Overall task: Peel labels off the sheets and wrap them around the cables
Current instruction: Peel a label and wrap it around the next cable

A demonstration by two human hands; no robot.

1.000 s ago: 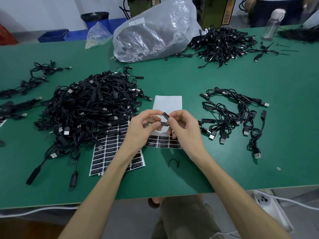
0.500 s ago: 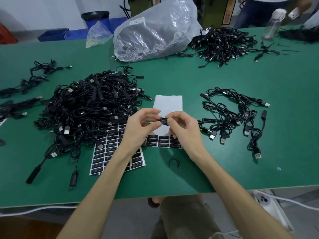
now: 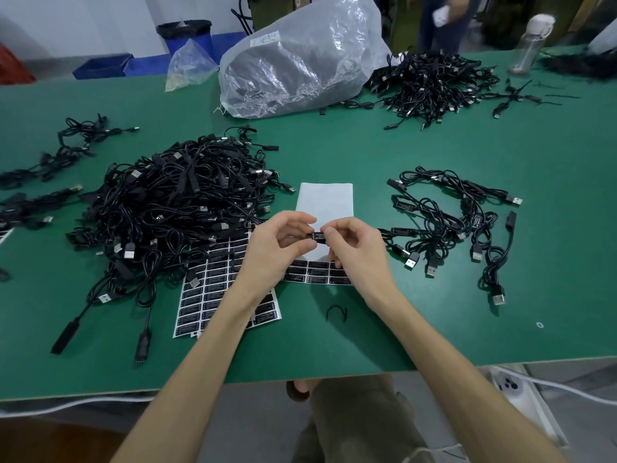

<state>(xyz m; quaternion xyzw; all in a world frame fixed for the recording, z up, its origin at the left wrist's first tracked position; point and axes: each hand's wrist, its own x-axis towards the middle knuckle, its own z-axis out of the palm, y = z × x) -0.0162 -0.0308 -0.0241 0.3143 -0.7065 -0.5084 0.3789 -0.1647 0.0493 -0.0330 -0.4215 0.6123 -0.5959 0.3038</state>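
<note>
My left hand (image 3: 278, 250) and my right hand (image 3: 355, 250) meet above the table's middle, both pinching a small black label (image 3: 319, 237) between thumbs and forefingers. Whether a cable runs through the label is hidden by my fingers. Under my hands lies a mostly stripped white sheet (image 3: 326, 203) with black labels left along its near end. A fuller label sheet (image 3: 213, 285) lies to the left, partly under my left forearm. A big heap of black USB cables (image 3: 173, 208) sits at the left, and a smaller group of labelled cables (image 3: 447, 225) at the right.
A clear plastic bag (image 3: 300, 61) and another cable pile (image 3: 430, 85) lie at the back. A water bottle (image 3: 531, 41) stands at the far right. A small black twist tie (image 3: 337, 312) lies near the front edge. A person stands behind the table.
The label was tilted up between my fingertips; it now lies level and both hands press it flat between them. My hands stay in the same place.
</note>
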